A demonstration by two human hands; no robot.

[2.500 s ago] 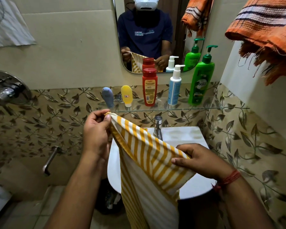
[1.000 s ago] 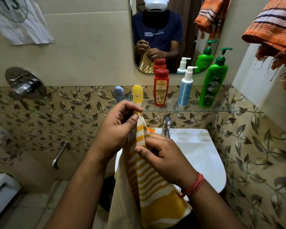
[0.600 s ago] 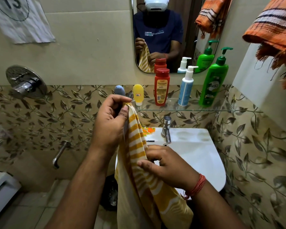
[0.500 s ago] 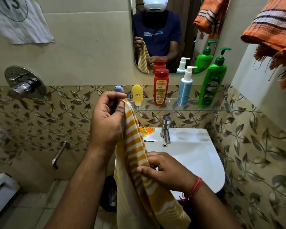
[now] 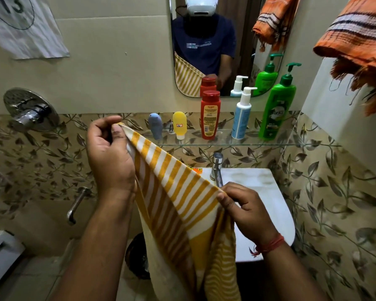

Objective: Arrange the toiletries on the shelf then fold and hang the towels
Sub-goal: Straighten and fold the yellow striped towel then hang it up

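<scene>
A yellow-and-white striped towel [image 5: 178,198] is stretched between my hands in front of the sink and hangs down below them. My left hand [image 5: 109,155] pinches its upper left corner, raised near the shelf. My right hand [image 5: 245,209] pinches the lower right end over the basin. On the glass shelf [image 5: 291,142] stand a grey-blue tube [image 5: 155,126], a yellow tube [image 5: 179,124], a red bottle [image 5: 210,115], a white-and-blue pump bottle [image 5: 241,115] and a green pump bottle [image 5: 277,107]. An orange striped towel [image 5: 356,44] hangs at the upper right.
A white sink [image 5: 276,205] with a chrome tap [image 5: 217,168] lies under the shelf. A mirror [image 5: 215,40] hangs above it. A shower valve [image 5: 28,114] and a spout [image 5: 76,205] are on the left wall. A dark bin [image 5: 137,257] stands on the floor.
My hands were close together on the bunched towel. My right hand has slid right and down along the edge, drawing the towel out wide between both hands.
</scene>
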